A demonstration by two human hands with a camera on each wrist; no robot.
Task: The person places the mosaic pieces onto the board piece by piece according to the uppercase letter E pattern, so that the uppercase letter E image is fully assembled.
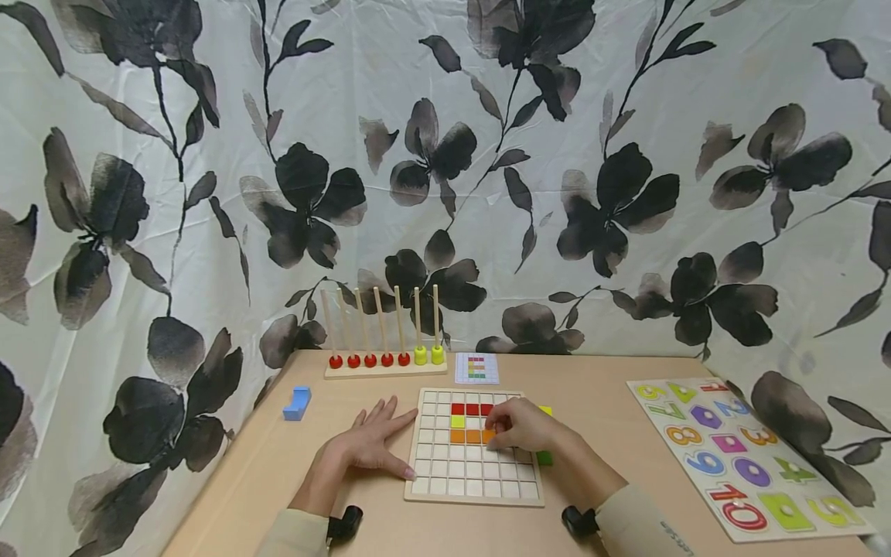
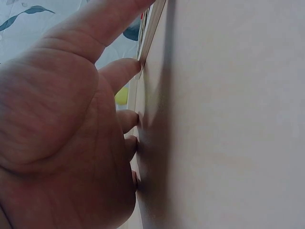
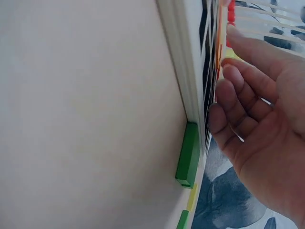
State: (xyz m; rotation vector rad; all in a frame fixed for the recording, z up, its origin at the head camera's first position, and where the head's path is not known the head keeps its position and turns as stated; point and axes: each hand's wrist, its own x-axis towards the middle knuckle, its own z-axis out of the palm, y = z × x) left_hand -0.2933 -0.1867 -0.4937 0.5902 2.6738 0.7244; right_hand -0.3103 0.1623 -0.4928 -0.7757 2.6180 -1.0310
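A pale wooden grid board (image 1: 473,489) lies on the table with coloured square tiles in some cells. Red tiles (image 1: 468,409) form an upper row, a yellow tile (image 1: 457,422) sits below at left, and orange tiles (image 1: 468,437) form a lower row. My left hand (image 1: 372,441) is spread flat on the table, its thumb and index fingertip touching the board's left edge. My right hand (image 1: 525,428) is over the board, fingers curled, thumb and fingertips pinching the rightmost orange tile (image 1: 487,437). Its other fingers (image 3: 226,93) fold toward the palm.
Green pieces (image 3: 189,155) and yellow pieces (image 1: 546,410) lie along the board's right side. Behind stand a pattern card (image 1: 476,368) and a peg rack (image 1: 383,371) with red and yellow beads. A blue block (image 1: 296,404) lies left, a number puzzle (image 1: 710,456) right.
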